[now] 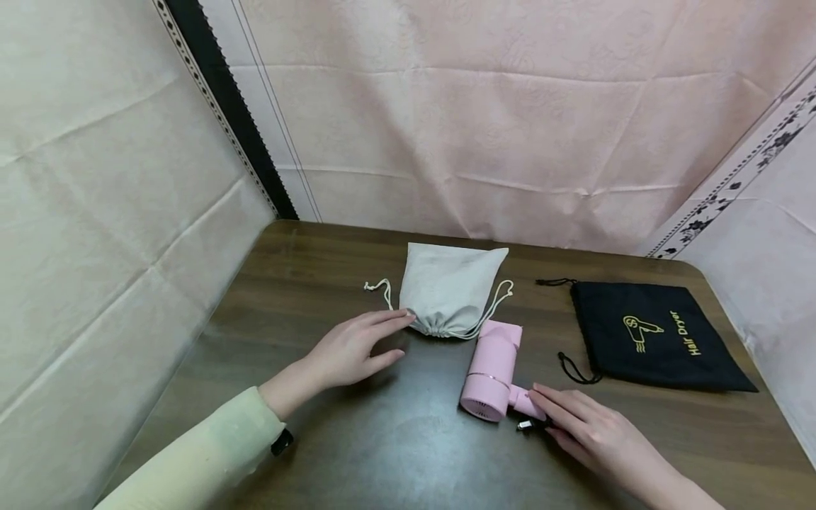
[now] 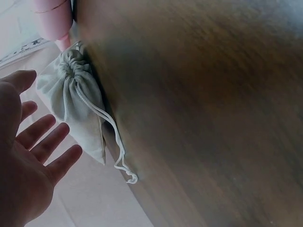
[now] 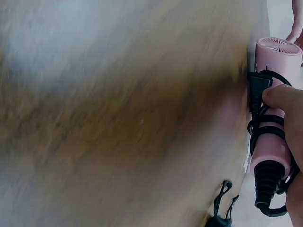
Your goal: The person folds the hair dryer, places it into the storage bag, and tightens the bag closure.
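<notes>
A pink hair dryer (image 1: 491, 372) lies on the table, its black cord wound round the handle. My right hand (image 1: 596, 432) grips that handle, the thumb beside the black plug (image 3: 258, 90) in the right wrist view. The hand covers most of the handle in the head view. Just left of the dryer's nozzle lies a pale drawstring bag (image 1: 452, 287), its gathered mouth toward me. My left hand (image 1: 350, 350) reaches to the near left corner of this bag with fingers extended and spread, holding nothing; its fingertips overlap the bag's edge in the head view.
To the right lies a black drawstring pouch (image 1: 656, 336) with yellow "Hair Dryer" print, its black cords toward the left. The brown wooden table (image 1: 408, 453) ends at a pink cloth backdrop (image 1: 484, 134) at the back, with pale cloth on both sides.
</notes>
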{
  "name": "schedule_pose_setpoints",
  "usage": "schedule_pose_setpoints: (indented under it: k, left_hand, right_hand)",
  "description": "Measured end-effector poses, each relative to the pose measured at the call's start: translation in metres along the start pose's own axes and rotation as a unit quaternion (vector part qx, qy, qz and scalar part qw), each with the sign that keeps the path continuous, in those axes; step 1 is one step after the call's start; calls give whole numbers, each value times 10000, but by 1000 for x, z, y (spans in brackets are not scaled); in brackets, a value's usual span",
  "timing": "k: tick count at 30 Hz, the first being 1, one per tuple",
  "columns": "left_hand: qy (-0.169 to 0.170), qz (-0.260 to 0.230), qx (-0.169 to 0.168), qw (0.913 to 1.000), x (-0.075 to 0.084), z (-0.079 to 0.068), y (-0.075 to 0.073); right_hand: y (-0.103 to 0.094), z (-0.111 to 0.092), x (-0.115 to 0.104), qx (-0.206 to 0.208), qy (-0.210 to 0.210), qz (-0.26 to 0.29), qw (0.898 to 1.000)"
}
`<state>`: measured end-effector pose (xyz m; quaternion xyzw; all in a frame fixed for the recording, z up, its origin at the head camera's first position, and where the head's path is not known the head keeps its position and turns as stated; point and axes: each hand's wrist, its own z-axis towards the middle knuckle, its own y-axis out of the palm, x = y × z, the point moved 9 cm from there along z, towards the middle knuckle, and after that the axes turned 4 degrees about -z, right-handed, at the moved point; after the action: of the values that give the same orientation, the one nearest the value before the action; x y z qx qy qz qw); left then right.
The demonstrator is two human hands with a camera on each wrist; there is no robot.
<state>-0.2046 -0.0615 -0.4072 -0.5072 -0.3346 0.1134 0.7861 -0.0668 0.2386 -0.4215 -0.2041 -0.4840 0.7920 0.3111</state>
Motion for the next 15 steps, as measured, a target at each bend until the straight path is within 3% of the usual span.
schedule_pose_setpoints:
  k: [15]
  left_hand:
    - [256,202,9,9995,-1,-19,-6]
  right_hand:
    - [8,22,-32,-291,-702,591,9954]
